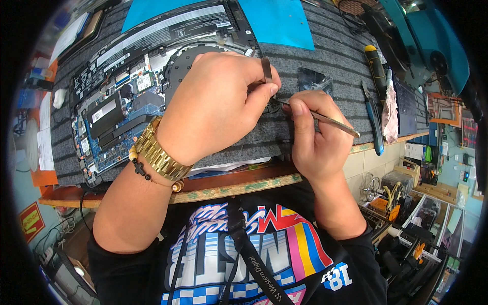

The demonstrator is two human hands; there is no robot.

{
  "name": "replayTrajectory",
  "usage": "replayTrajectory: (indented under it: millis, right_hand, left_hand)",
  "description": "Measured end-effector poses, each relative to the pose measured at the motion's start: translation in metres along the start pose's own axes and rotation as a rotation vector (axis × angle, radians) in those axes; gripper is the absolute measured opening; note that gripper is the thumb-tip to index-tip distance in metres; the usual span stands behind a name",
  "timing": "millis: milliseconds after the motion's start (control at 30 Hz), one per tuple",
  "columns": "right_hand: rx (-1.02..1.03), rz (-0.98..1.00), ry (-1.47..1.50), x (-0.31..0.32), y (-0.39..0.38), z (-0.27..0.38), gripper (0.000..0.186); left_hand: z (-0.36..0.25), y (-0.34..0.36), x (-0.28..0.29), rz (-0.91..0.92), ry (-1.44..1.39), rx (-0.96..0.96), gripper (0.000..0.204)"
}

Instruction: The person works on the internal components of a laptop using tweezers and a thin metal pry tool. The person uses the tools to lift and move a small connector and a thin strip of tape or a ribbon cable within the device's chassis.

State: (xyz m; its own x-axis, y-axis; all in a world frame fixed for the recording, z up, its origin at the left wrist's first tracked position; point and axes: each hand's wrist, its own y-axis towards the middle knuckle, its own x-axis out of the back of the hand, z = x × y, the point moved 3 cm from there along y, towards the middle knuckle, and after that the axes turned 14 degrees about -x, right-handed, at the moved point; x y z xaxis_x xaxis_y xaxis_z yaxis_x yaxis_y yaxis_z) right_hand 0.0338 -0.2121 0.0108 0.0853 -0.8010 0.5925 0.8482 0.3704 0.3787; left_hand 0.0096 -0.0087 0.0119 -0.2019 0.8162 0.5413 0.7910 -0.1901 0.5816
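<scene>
An opened laptop (118, 114) lies on a grey striped mat, its blue circuit board, black battery (157, 38) and round fan (185, 63) exposed. My left hand (218, 96) reaches over the laptop's right part and hides some of it. Between its thumb and index finger it pinches a flat dark metal tool (267, 68), whose kind I cannot make out. Close by on the right, my right hand (317, 127) is closed on a slim metal tool (335, 123). Its tip points left to a small dark part (274, 105) below my left fingertips, mostly hidden.
A small dark packet (312, 80) lies beyond my right hand. Further right are a yellow-black screwdriver (375, 68), blue-handled cutters (373, 119) and a crumpled pink tissue (390, 114). Blue sheets (279, 23) lie at the back. The table's wooden edge (239, 187) runs in front of me.
</scene>
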Motion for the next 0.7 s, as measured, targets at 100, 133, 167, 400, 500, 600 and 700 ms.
replayTrajectory:
  millis: [100, 133, 167, 400, 500, 600, 700]
  right_hand:
    - [0.016, 0.034, 0.026, 0.0, 0.004, 0.003, 0.004]
    - [0.016, 0.034, 0.026, 0.0, 0.005, 0.003, 0.004]
    - [0.044, 0.041, 0.036, 0.0, 0.007, 0.002, 0.004]
    - [0.055, 0.077, 0.029, 0.001, 0.009, 0.002, 0.005]
    - [0.04, 0.076, 0.014, 0.002, 0.01, 0.003, 0.005]
    - [0.028, 0.125, -0.033, 0.003, 0.015, 0.008, 0.006]
    - [0.068, 0.134, -0.1, 0.003, 0.022, 0.015, 0.008]
  left_hand:
    - [0.001, 0.0, 0.0, 0.001, 0.011, -0.002, 0.012]
    - [0.001, 0.0, 0.0, 0.002, 0.011, -0.008, 0.012]
    - [0.002, 0.0, 0.0, 0.003, 0.01, -0.014, 0.012]
    - [-0.003, 0.002, 0.005, 0.004, -0.062, 0.146, 0.013]
    - [-0.003, 0.003, 0.005, 0.015, -0.031, 0.122, 0.013]
    - [-0.001, 0.001, 0.004, -0.005, -0.011, 0.078, 0.013]
    - [-0.002, 0.001, 0.004, 0.024, -0.01, 0.084, 0.013]
